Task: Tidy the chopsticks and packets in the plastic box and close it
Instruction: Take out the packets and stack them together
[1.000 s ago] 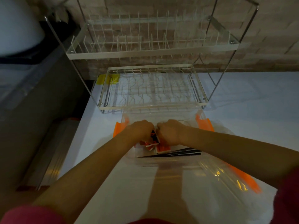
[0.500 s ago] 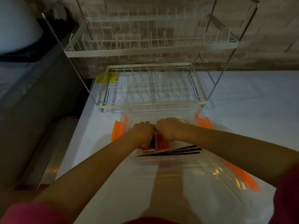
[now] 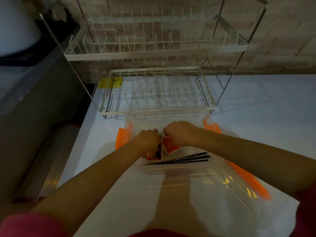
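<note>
A clear plastic box (image 3: 172,170) with orange side latches (image 3: 122,137) stands open on the white table. Both my hands are inside it. My left hand (image 3: 148,140) grips a bunch of red and black packets (image 3: 154,153) held upright. My right hand (image 3: 179,135) grips an orange-red packet (image 3: 170,146) right beside them. Several black chopsticks (image 3: 188,159) lie flat along the box's near wall. The clear lid (image 3: 227,187) with an orange edge (image 3: 248,180) leans at the near right of the box.
A two-tier white wire dish rack (image 3: 157,94) stands just behind the box, its lower tray almost touching the box's far rim. A brick wall is behind. The table's left edge (image 3: 82,134) drops to a dark gap with a metal rail.
The two hands have drawn slightly apart; the right hand has lifted its packet up, the left hand holds the other packets on end. The chopsticks have not moved.
</note>
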`<state>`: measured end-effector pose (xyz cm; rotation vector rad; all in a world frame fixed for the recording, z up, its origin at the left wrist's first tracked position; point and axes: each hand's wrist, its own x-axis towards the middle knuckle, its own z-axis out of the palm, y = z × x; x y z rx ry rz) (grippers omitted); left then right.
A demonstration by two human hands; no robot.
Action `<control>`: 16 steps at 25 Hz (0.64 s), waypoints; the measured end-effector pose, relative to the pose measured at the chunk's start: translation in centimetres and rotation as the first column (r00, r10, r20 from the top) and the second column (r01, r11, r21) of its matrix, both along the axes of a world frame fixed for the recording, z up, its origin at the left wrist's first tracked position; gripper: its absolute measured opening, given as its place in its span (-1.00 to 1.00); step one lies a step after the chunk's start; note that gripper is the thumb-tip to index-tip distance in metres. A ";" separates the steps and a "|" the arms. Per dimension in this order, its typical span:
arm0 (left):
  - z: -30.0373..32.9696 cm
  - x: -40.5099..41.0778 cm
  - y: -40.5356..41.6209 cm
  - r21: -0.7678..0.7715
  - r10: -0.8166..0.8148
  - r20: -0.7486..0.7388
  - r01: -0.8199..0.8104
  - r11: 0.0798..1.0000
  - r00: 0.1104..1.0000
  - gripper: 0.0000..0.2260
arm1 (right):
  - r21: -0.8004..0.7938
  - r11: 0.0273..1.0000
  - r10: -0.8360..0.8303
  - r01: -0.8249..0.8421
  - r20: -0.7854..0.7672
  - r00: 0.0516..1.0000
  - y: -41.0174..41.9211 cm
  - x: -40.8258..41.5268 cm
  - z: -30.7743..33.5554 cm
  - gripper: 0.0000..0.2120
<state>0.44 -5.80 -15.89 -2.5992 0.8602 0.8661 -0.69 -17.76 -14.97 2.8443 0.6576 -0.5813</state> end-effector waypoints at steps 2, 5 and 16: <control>0.2 0.0 0.0 0.005 -0.005 -0.003 0.005 1.000 1.000 -0.52 | 0.012 1.000 -0.003 0.002 0.012 1.000 -0.1 -0.1 0.1 -0.76; 0.0 -0.2 0.0 -0.022 0.012 0.006 -0.012 1.000 1.000 -0.48 | 0.021 0.999 -0.025 0.025 0.012 1.000 -0.2 -0.1 0.3 -0.76; 0.0 -0.3 0.1 0.003 0.035 0.016 -0.035 0.999 0.999 -0.57 | 0.055 0.998 0.006 -0.008 0.040 0.999 -0.7 -0.1 -0.8 -0.75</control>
